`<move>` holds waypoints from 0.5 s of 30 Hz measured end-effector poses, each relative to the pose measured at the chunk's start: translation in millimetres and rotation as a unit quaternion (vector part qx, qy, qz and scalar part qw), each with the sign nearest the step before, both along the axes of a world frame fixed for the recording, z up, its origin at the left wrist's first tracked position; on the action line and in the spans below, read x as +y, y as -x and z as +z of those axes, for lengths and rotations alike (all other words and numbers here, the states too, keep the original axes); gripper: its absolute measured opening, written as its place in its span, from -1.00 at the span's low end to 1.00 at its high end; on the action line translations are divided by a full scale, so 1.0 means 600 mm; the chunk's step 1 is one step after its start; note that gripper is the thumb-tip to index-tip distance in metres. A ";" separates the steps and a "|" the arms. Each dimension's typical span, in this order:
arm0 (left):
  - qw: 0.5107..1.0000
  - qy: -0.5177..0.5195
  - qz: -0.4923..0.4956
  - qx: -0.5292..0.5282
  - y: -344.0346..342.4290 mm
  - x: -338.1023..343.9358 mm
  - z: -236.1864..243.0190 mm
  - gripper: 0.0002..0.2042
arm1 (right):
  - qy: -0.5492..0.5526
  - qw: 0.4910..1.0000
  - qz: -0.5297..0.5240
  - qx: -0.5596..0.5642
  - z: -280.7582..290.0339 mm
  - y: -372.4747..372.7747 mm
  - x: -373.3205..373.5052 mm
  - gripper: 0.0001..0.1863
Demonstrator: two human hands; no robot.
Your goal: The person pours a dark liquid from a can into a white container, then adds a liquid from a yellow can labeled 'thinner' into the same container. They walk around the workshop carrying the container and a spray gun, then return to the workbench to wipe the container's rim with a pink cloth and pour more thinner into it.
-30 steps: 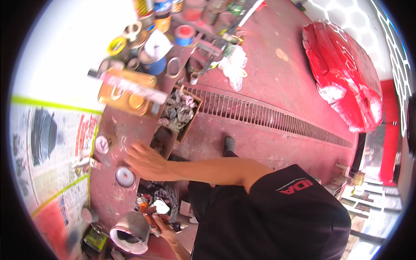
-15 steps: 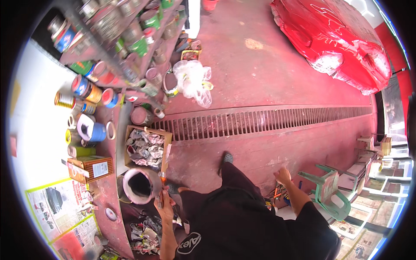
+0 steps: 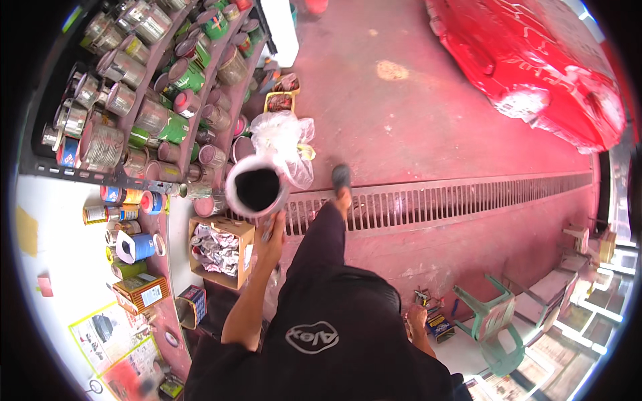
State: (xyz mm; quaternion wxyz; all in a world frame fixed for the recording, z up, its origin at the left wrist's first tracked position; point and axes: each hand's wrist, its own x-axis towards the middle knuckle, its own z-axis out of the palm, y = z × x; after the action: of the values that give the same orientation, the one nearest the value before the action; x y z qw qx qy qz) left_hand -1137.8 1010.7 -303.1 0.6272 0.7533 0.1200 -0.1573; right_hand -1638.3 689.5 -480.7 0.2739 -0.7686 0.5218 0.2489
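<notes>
My left hand grips a paint-spray tool with a large cup, its pale pinkish rim facing up and its inside dark; the cup hides much of the handle. My right hand hangs low beside my body, near small tools and a blue box; its fingers are too small and partly hidden to read. A cardboard box of crumpled paper sits left of my left forearm. My foot in a dark clog is out beside the floor grate.
Shelves packed with cans stand at upper left, with a white plastic bag beside them. A red car body occupies the upper right. Green plastic chairs and benches stand lower right. A bench with cans runs along the left.
The view has swung toward the shelves. My left hand has lifted the cup forward, my right arm has moved from the bench to my right side, and my foot has stepped forward.
</notes>
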 end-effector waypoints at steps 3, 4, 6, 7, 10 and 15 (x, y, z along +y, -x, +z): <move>0.999 0.007 -0.011 -0.052 -0.130 -0.096 -0.049 -0.71 | 0.071 0.996 0.046 -0.019 0.038 -0.123 -0.072 -0.33; 0.999 0.010 -0.027 -0.046 -0.184 -0.134 -0.053 -0.69 | 0.078 0.997 0.018 -0.019 0.047 -0.163 -0.089 -0.33; 0.998 0.013 -0.056 -0.029 -0.277 -0.201 -0.051 -0.64 | 0.091 0.995 -0.033 -0.013 0.084 -0.232 -0.128 -0.33; 0.997 0.025 -0.061 -0.030 -0.327 -0.232 -0.046 -0.64 | 0.077 0.997 -0.004 -0.016 0.112 -0.283 -0.162 -0.35; 0.997 0.053 -0.061 -0.014 -0.452 -0.325 -0.003 -0.63 | 0.099 0.989 0.112 0.013 0.186 -0.406 -0.260 -0.39; 0.993 0.051 -0.096 -0.055 -0.675 -0.478 0.103 -0.62 | -0.031 0.982 -0.185 -0.039 0.209 -0.620 -0.387 -0.52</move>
State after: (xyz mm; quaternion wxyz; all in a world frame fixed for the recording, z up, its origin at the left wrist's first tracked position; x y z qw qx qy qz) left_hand -732.8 723.8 -241.6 0.6523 0.7361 0.0040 -0.1808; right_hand -1266.2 457.5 -355.6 0.3591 -0.6592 0.6357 0.1800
